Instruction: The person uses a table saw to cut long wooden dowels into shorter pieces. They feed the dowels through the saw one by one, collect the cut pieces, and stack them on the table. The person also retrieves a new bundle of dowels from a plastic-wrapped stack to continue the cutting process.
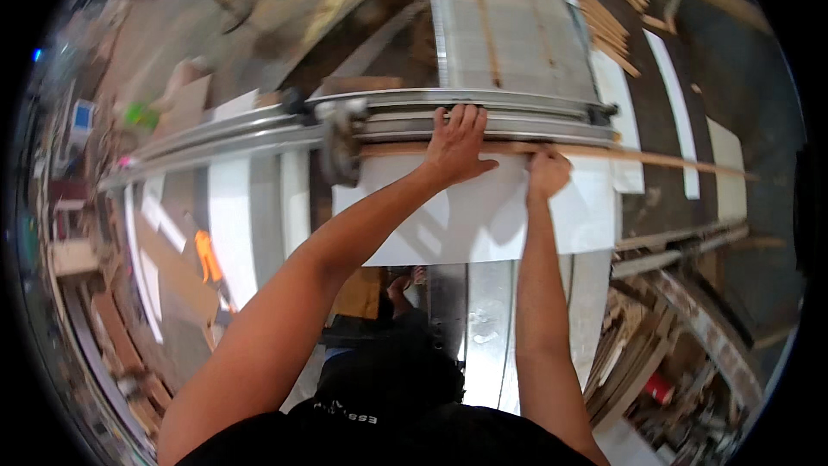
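A long metal fence (552, 125) runs across the bench. Along its near side lies a thin wooden strip (655, 157), its right end reaching well past the fence. My left hand (455, 148) rests over the fence, fingers stretched forward and thumb out to the right, its palm near the strip. To its right, my right hand (548, 173) is closed, with its fingertips pinching the wooden strip against the fence. Beneath both hands is a white sheet (414, 237) whose far edge meets the strip. A metal clamp-like fitting (343, 138) sits on the fence left of my hands.
Beyond the fence a pale panel (535, 34) lies on the machine table. Wood offcuts (604, 30) are stacked at the far right, and more scrap (638, 354) fills the lower right. An orange-handled tool (207, 257) lies at the left. A person's foot (398, 286) shows below the bench.
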The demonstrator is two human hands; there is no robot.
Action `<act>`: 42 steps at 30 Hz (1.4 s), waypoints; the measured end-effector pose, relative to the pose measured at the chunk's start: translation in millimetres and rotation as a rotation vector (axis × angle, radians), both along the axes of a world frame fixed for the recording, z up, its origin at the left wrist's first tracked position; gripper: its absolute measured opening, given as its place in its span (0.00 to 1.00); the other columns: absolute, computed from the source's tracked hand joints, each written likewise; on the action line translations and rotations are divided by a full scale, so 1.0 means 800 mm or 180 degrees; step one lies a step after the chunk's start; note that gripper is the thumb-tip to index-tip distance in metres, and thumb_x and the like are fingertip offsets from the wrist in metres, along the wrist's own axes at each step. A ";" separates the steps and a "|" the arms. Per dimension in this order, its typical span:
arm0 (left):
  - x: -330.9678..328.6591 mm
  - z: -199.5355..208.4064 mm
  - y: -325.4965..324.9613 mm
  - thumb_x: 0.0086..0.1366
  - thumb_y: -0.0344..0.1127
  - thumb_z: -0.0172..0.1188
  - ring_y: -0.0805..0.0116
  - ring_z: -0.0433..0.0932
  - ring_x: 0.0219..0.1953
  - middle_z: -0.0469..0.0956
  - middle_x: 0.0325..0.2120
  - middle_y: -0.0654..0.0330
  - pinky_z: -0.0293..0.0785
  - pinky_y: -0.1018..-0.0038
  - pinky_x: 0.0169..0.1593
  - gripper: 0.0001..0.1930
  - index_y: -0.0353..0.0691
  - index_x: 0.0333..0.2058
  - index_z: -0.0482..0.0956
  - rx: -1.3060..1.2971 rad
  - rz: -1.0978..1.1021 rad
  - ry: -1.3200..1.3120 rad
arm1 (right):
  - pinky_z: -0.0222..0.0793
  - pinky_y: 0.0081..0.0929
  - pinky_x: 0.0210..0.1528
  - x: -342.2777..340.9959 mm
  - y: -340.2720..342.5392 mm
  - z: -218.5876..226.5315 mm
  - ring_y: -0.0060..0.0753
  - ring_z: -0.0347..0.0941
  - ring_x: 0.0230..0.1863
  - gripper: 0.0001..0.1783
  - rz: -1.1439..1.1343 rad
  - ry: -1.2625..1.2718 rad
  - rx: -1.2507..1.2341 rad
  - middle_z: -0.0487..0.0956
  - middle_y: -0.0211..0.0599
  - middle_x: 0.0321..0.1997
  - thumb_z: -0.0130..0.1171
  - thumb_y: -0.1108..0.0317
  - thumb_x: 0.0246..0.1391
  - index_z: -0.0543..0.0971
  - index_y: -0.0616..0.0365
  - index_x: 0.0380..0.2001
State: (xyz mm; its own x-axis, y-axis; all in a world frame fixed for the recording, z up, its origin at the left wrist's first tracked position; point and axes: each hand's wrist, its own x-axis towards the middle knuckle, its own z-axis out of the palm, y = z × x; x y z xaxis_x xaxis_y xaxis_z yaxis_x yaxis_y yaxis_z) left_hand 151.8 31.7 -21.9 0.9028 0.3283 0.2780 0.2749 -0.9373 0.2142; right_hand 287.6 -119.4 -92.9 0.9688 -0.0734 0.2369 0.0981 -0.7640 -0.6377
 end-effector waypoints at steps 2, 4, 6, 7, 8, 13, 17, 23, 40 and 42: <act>0.034 -0.006 -0.021 0.45 0.64 0.72 0.58 0.67 0.56 0.70 0.48 0.55 0.58 0.53 0.56 0.48 0.34 0.58 0.70 0.0114 -0.0034 -0.0047 | 0.77 0.49 0.35 -0.008 0.013 0.021 0.60 0.81 0.30 0.12 0.0084 0.0193 -0.0022 0.83 0.54 0.28 0.59 0.61 0.51 0.88 0.55 0.28; 0.061 -0.005 -0.035 0.45 0.65 0.72 0.58 0.68 0.53 0.71 0.46 0.56 0.60 0.55 0.51 0.47 0.34 0.56 0.72 0.0138 -0.0113 0.0068 | 0.77 0.50 0.35 -0.015 0.014 0.034 0.61 0.80 0.30 0.11 0.0126 0.0046 0.0110 0.82 0.55 0.27 0.60 0.64 0.51 0.86 0.58 0.26; 0.072 -0.009 -0.042 0.46 0.64 0.72 0.61 0.70 0.48 0.73 0.43 0.58 0.62 0.59 0.47 0.45 0.34 0.54 0.74 0.0348 -0.0172 0.0003 | 0.76 0.50 0.35 -0.017 0.010 0.042 0.62 0.80 0.30 0.11 0.0081 0.0212 0.0204 0.82 0.55 0.27 0.59 0.65 0.52 0.85 0.60 0.25; 0.073 -0.009 -0.040 0.46 0.64 0.72 0.61 0.70 0.48 0.73 0.43 0.58 0.62 0.60 0.47 0.44 0.34 0.53 0.75 0.0431 -0.0218 0.0055 | 0.76 0.51 0.35 -0.018 0.010 0.044 0.63 0.79 0.30 0.11 0.0022 0.0313 0.0241 0.82 0.55 0.27 0.59 0.65 0.52 0.85 0.60 0.25; 0.074 -0.010 -0.040 0.47 0.63 0.72 0.62 0.70 0.48 0.73 0.43 0.58 0.62 0.61 0.46 0.43 0.34 0.53 0.75 0.0515 -0.0254 0.0107 | 0.76 0.51 0.35 -0.018 0.010 0.046 0.64 0.79 0.30 0.12 -0.0028 0.0414 0.0280 0.82 0.56 0.27 0.59 0.65 0.52 0.84 0.61 0.25; 0.072 -0.013 -0.037 0.49 0.63 0.71 0.60 0.70 0.49 0.73 0.45 0.57 0.63 0.59 0.50 0.44 0.32 0.55 0.73 0.0356 -0.0255 0.0111 | 0.76 0.43 0.33 -0.007 -0.011 0.048 0.50 0.80 0.26 0.12 0.0342 0.1162 0.0654 0.83 0.52 0.26 0.62 0.64 0.55 0.85 0.62 0.30; 0.078 -0.011 -0.040 0.52 0.61 0.70 0.57 0.69 0.51 0.71 0.48 0.55 0.63 0.56 0.54 0.45 0.30 0.57 0.70 0.0244 -0.0343 0.0178 | 0.70 0.23 0.25 0.049 -0.117 0.008 0.19 0.74 0.21 0.11 0.1181 0.0396 0.0908 0.81 0.30 0.23 0.64 0.65 0.60 0.86 0.62 0.37; 0.072 -0.032 -0.033 0.57 0.65 0.64 0.53 0.67 0.56 0.70 0.51 0.51 0.61 0.51 0.59 0.43 0.33 0.59 0.70 0.0590 -0.0205 0.0209 | 0.62 0.46 0.68 0.283 -0.270 0.056 0.54 0.66 0.67 0.30 0.1946 -0.0798 -0.1710 0.71 0.52 0.66 0.66 0.55 0.57 0.75 0.55 0.60; 0.084 -0.017 -0.025 0.53 0.63 0.67 0.55 0.68 0.53 0.71 0.48 0.52 0.63 0.53 0.54 0.42 0.33 0.56 0.72 0.0335 -0.0150 0.0251 | 0.69 0.40 0.60 0.414 -0.292 0.053 0.52 0.76 0.56 0.22 0.2636 0.0268 -0.2230 0.80 0.55 0.52 0.65 0.69 0.56 0.78 0.68 0.53; 0.096 -0.021 -0.030 0.55 0.65 0.65 0.54 0.68 0.56 0.70 0.50 0.52 0.62 0.50 0.57 0.42 0.35 0.57 0.71 0.0211 -0.0206 0.0177 | 0.73 0.40 0.56 0.430 -0.331 0.042 0.51 0.78 0.52 0.20 0.2617 -0.0076 -0.2344 0.82 0.51 0.51 0.66 0.69 0.55 0.79 0.64 0.51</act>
